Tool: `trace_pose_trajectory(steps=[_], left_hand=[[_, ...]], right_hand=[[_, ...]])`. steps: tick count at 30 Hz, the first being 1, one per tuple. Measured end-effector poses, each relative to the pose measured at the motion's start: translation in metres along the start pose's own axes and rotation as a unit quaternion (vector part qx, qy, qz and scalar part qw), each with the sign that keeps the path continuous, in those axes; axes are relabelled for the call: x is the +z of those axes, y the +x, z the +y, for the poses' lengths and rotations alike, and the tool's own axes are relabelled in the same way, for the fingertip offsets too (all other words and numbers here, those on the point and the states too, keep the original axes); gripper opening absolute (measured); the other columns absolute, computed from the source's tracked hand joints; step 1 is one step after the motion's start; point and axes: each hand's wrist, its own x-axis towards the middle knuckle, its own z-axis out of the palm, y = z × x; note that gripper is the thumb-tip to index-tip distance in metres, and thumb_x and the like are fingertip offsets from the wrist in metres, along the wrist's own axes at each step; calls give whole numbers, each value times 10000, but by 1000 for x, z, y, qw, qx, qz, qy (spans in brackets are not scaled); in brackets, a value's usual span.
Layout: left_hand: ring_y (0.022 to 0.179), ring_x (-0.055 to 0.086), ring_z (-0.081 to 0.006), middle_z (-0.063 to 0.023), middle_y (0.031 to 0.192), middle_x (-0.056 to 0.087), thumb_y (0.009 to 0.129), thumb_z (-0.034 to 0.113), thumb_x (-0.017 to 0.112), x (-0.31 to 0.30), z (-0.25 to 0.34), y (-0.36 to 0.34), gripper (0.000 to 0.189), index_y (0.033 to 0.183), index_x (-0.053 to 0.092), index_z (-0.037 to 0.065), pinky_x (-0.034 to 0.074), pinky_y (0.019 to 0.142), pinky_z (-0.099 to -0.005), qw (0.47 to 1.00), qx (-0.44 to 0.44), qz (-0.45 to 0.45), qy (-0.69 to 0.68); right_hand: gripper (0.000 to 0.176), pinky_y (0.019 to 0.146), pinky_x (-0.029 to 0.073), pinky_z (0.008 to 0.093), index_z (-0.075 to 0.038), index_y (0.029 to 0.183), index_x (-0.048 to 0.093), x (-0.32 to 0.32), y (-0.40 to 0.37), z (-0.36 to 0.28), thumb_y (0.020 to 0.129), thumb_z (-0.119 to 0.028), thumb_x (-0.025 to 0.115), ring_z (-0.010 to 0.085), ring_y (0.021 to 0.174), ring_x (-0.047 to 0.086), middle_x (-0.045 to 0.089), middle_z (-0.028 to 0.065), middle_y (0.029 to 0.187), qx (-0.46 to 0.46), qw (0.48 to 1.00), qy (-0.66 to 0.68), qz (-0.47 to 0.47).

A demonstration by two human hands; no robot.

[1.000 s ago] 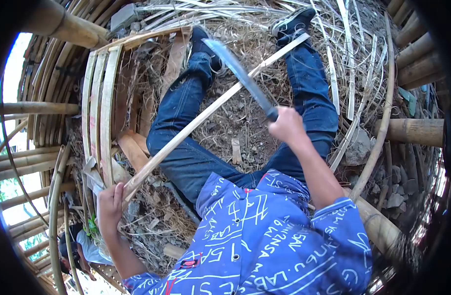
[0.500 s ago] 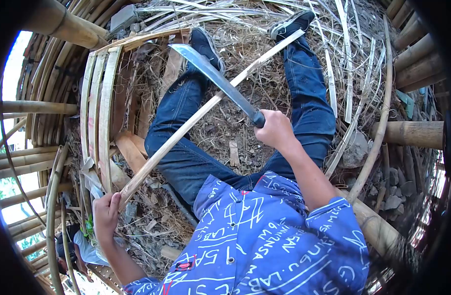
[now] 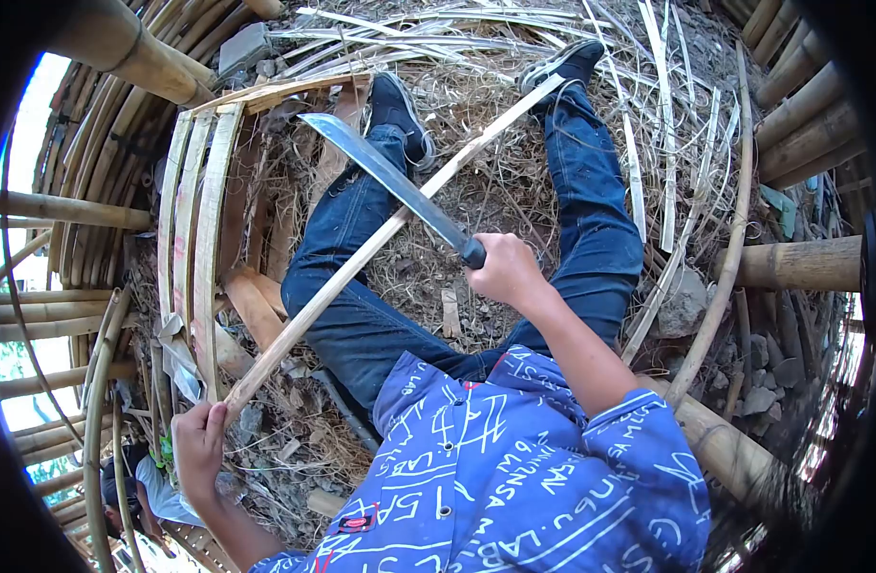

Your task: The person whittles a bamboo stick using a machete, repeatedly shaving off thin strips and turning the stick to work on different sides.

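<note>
My left hand is closed around the near end of a long pale wooden stick. The stick slants up and away across my left leg, its far end by my right shoe. In my right hand is the dark handle of a machete. Its long blade crosses the stick around the middle and seems to rest against it, the tip pointing to the upper left.
Pale slats stand beside my left leg. Thin shaved strips and fibres litter the ground. Bamboo poles and stones lie at the right. Beyond the bamboo wall at the lower left, a person is partly visible.
The machete and my right hand have shifted left and slightly toward me along the stick. My left hand and the stick's near end have moved a little down.
</note>
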Motion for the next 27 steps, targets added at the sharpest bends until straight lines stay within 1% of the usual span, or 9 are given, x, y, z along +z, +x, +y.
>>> trace_pose_trajectory(steps=[7,11,12,13,15,19,21,23,27], left_hand=[[450,316,-226,-157,512,328,939,239,609,-26,-19,-42,460,617,442,-42,253,471,-394,999,-29,24,24],[463,316,-217,-141,511,349,928,228,615,-54,-8,-78,444,612,442,-33,237,471,-384,977,10,92,193],[463,329,-241,-147,506,374,924,247,622,-50,-8,-84,456,610,445,-31,241,480,-396,987,-14,144,66],[463,329,-241,-147,506,374,924,247,622,-56,-10,-86,456,610,445,-31,241,480,-396,987,-18,145,67],[504,351,-282,-160,523,405,919,276,630,-74,-10,-89,457,616,468,-25,279,532,-411,991,-102,39,81],[590,370,-327,-163,569,440,911,278,635,-73,-6,-85,406,630,530,4,309,638,-423,982,-131,45,128],[546,383,-330,-160,540,435,910,279,635,-75,11,-74,416,618,525,3,308,588,-420,985,-95,60,132],[482,388,-316,-159,504,422,910,277,637,-85,39,-62,425,612,522,-4,293,525,-420,984,-92,-20,152],[442,388,-267,-149,486,400,907,259,648,-82,35,-58,429,614,518,-26,278,484,-407,987,-83,4,134]], right_hand=[[231,779,538,513,-61,870,695,14,-19,-20,702,-211,651,423,809,677,688,236,811,2,998,28,-54],[249,773,531,493,-65,900,706,25,-26,-40,691,-190,650,426,799,667,685,228,801,8,994,57,-96],[249,787,533,499,-59,889,705,29,-27,-43,692,-196,637,431,815,669,686,239,811,-1,992,60,-114],[251,802,534,504,-52,877,704,33,-29,-45,693,-202,625,435,830,672,687,250,820,-10,989,64,-133],[258,804,535,503,-53,878,710,41,-31,-47,689,-198,613,439,830,671,686,254,826,-16,989,76,-128],[263,802,540,494,-58,888,719,36,-27,-41,701,-207,611,439,818,672,688,253,829,19,988,105,-109],[273,815,538,490,-64,911,727,24,-15,-27,703,-210,626,432,844,676,695,252,859,70,989,83,-100],[288,834,535,486,-73,930,734,18,2,-1,692,-198,630,422,877,677,701,249,901,127,987,35,-90],[287,841,530,495,-47,920,720,27,9,7,687,-177,614,424,894,673,697,256,896,114,992,-6,-50]])
